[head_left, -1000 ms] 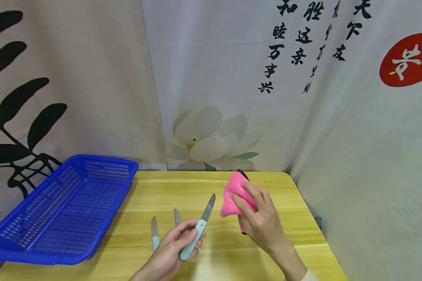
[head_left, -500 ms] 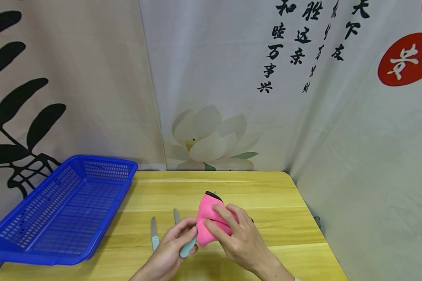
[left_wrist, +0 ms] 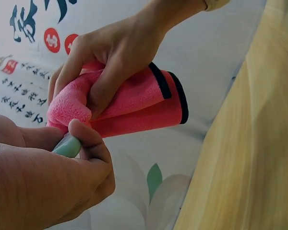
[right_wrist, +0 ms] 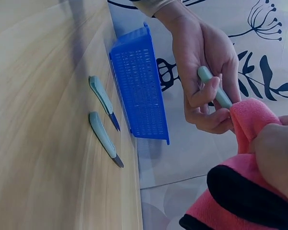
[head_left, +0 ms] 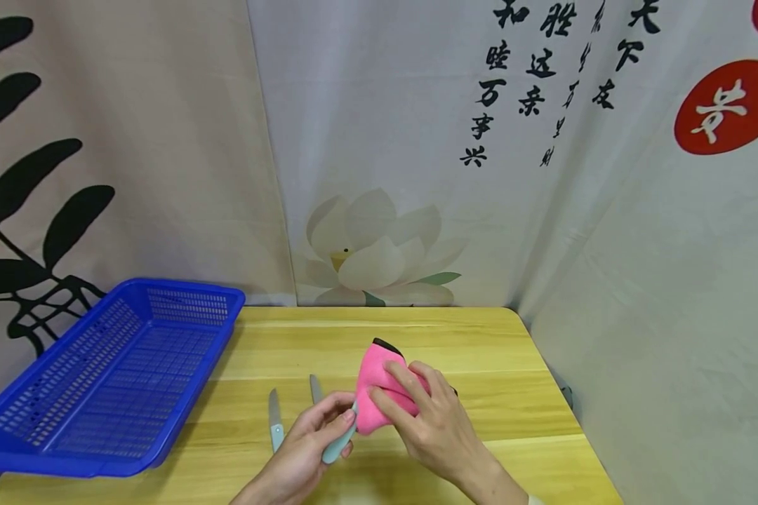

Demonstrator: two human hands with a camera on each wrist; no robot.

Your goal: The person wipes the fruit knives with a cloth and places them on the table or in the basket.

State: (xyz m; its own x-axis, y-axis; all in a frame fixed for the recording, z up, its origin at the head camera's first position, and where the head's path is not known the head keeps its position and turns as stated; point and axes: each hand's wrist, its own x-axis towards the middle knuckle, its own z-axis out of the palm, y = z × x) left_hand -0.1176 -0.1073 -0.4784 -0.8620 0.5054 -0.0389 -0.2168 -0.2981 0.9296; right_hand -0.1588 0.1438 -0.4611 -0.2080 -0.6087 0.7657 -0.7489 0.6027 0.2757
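My left hand (head_left: 304, 443) grips a knife by its pale green handle (head_left: 340, 445), held above the table. A pink cloth (head_left: 379, 393) with black edging is wrapped over the knife's blade, which is hidden. The cloth is pinched in my right hand (head_left: 439, 424), its fingers curled into the folds. In the left wrist view the cloth (left_wrist: 134, 103) hangs folded, with its dark hem to the right. Two more knives lie on the table left of my hands: one knife (right_wrist: 103, 100) and another knife (right_wrist: 104, 138) both show in the right wrist view.
A blue plastic basket (head_left: 154, 449) with mesh walls stands on the left of the wooden table (head_left: 480, 351). Behind the table hangs a pale curtain (head_left: 379, 140) with printed leaves, a flower and characters.
My right hand has brought the cloth left and down onto the knife blade, which was bare a second ago. Over the last half second both hands stay almost in place.
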